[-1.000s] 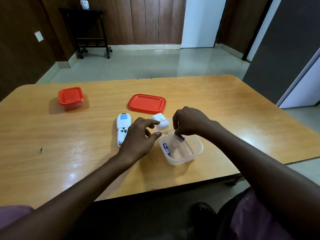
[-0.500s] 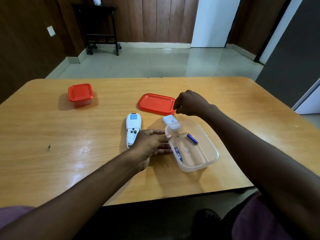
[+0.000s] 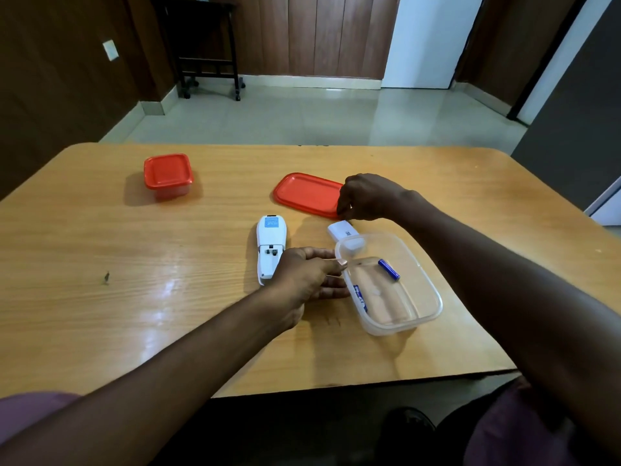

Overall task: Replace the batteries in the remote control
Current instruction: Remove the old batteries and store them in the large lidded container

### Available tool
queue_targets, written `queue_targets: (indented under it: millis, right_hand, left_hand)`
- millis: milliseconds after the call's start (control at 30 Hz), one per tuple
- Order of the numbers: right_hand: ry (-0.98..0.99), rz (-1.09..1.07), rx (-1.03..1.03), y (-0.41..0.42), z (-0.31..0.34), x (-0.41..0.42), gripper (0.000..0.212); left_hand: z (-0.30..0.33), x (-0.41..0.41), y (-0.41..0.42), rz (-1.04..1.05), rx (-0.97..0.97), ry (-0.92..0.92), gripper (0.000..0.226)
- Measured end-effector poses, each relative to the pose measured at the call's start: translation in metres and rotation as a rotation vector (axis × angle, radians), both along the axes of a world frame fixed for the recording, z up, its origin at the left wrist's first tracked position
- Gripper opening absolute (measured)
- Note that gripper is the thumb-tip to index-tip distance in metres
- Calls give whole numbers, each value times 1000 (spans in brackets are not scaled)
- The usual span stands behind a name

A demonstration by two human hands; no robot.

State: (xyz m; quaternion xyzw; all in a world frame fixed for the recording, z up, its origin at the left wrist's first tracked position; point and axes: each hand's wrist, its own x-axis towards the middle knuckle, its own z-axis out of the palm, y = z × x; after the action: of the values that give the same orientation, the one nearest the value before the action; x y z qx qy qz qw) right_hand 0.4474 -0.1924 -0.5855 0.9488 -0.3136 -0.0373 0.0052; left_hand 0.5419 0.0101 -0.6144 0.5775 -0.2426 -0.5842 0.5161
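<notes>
The white remote (image 3: 271, 238) lies back-up on the table, its battery bay open and empty. Its white cover (image 3: 342, 229) lies to the right, partly behind the clear container (image 3: 420, 311). Two blue batteries lie inside that container, one at the far side (image 3: 388, 269) and one along the left wall (image 3: 360, 296). My left hand (image 3: 311, 277) pinches the container's left rim, thumb on top and fingers along the outside. My right hand (image 3: 368, 196) has its fingers curled on the right edge of the flat red lid (image 3: 305, 195).
A small closed box with a red lid (image 3: 168, 174) stands at the far left of the wooden table (image 3: 100, 314). The table's near edge runs just below the clear container. A dark trolley stands on the floor at the back.
My right hand left the clear container after dropping a battery there and moved up to the red lid's edge. My left hand shifted from the remote's side onto the container's rim.
</notes>
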Motion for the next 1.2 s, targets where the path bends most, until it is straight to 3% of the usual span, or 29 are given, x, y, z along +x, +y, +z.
queue_targets:
  millis: [133, 233, 333, 467, 600, 733, 800, 867, 933, 1033, 1200]
  right_hand:
    - [-18, 157, -125, -4, -9, -1, 19]
    - [-223, 290, -338, -4, -16, -9, 14]
    - [-466, 250, -504, 5, -8, -17, 16]
    - [-720, 151, -551, 41, 8, -26, 11]
    - [-969, -56, -308, 99, 29, -34, 6]
    - [-1222, -373, 323, 143, 45, -53, 7]
    - [-1331, -466, 615, 154, 46, -65, 9]
    - [-1349, -549, 777, 159, 46, -75, 13]
    - [-1303, -622, 852, 158, 44, -83, 14]
    - [-1217, -722, 855, 148, 38, -98, 20]
    - [-901, -787, 607, 132, 29, -117, 13]
  left_hand:
    - [1, 0, 1, -1, 3, -2, 19]
    - [1, 0, 1, -2, 12, -9, 21]
    - [2, 0, 1, 4, 23, -23, 25]
    - [5, 1, 1, 63, 35, -48, 26]
    - [11, 2, -1, 161, -25, -37, 26]
    - [27, 6, 0, 284, -79, 170, 12]
    - [29, 10, 3, 291, -123, 213, 17]
    - [29, 14, 6, 269, -140, 189, 34]
    - [29, 14, 9, 229, -124, 143, 48]
    - [30, 7, 15, 131, -87, 58, 49]
    - [28, -11, 28, 4, -72, -136, 44]
